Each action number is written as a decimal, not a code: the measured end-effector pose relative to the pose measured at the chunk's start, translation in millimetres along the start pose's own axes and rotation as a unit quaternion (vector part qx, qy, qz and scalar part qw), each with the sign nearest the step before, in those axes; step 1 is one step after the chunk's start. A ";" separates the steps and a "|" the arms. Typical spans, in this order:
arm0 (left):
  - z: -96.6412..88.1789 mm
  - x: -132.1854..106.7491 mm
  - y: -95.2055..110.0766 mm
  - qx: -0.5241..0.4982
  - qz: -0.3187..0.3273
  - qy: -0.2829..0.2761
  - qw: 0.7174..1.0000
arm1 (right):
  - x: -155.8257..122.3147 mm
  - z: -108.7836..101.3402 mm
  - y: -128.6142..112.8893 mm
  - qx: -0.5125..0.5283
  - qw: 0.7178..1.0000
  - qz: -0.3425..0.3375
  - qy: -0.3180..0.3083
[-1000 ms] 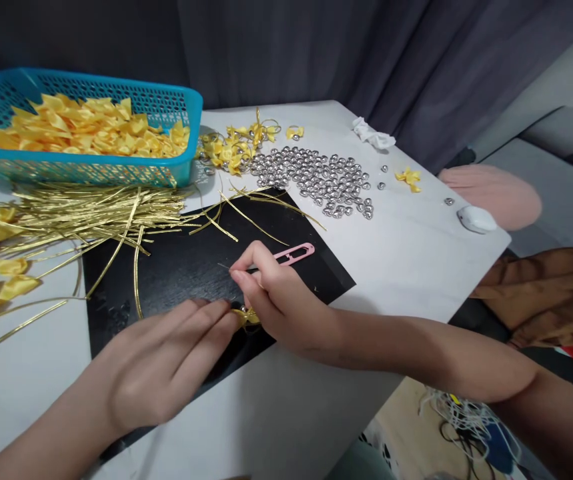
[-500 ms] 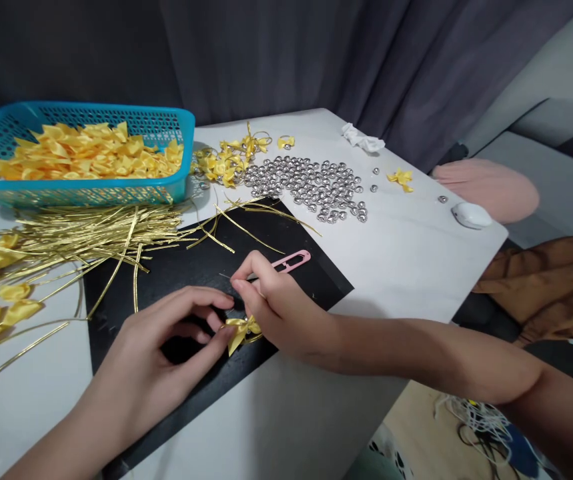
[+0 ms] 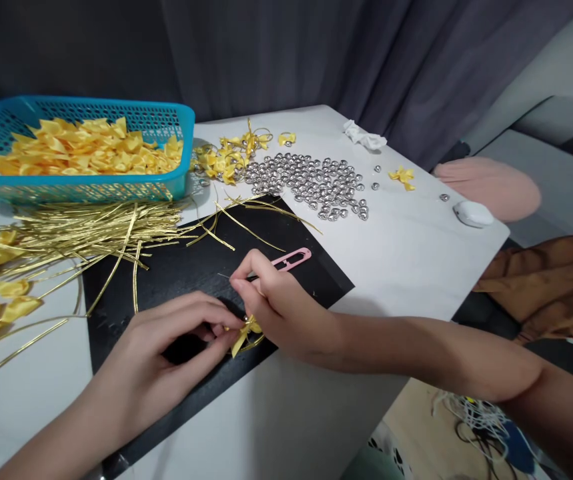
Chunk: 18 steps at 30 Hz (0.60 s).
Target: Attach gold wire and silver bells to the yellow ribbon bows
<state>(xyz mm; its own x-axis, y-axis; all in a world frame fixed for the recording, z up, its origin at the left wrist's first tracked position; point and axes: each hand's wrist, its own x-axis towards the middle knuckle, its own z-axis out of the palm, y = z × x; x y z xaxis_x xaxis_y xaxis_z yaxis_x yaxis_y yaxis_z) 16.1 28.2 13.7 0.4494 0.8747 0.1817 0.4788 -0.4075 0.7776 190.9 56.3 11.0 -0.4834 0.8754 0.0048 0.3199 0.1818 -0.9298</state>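
Across the white table [image 3: 406, 267], a black mat [image 3: 196, 267] laid at a slant. Over it, the left hand [image 3: 153, 347], curled, with thumb and fingertips drawn together; facing it, the right hand [image 3: 279, 300], with thumb and forefinger pressed tight. Beneath or within the right grip, a pink-handled tool [image 3: 286, 267]; impossible to tell whether held or merely lying there. Next, between the hands and low over the mat, a yellow bow [image 3: 249, 328], pinched at the left side by the left hand: probably very light, soft and satiny, hard to break but easily creased or slid. Best taken at the gathered middle, not by the loose tails. Just below, a curve of gold cord [image 3: 253, 345], likely springy and smooth, steadied most easily close to the bow. Last, between right thumb and forefinger, a thin sliver [image 3: 223, 275], too fine to call needle or thread, best gripped short against wobbling.
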 end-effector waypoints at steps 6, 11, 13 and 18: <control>6.0 -0.4 -2.2 -0.031 0.004 0.007 0.999 | -0.6 0.5 -1.6 0.007 1.000 -0.005 0.013; 11.1 4.1 3.8 -0.173 -0.130 0.010 0.976 | -1.7 -0.3 -5.1 0.026 0.999 -0.007 0.025; 10.4 5.1 5.5 -0.191 -0.145 0.019 0.971 | -1.7 -0.7 -5.7 0.029 0.999 -0.016 0.028; 5.6 2.8 4.0 -0.117 -0.087 0.051 0.988 | -0.7 -0.1 -2.9 0.032 0.999 -0.030 0.028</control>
<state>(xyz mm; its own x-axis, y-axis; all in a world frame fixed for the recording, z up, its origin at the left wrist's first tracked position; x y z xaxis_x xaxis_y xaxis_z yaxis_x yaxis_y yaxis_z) 23.5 27.5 13.9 0.2923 0.9526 0.0837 0.3486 -0.1876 0.9183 190.4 55.2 13.7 -0.4528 0.8880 0.0799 0.2376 0.2065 -0.9492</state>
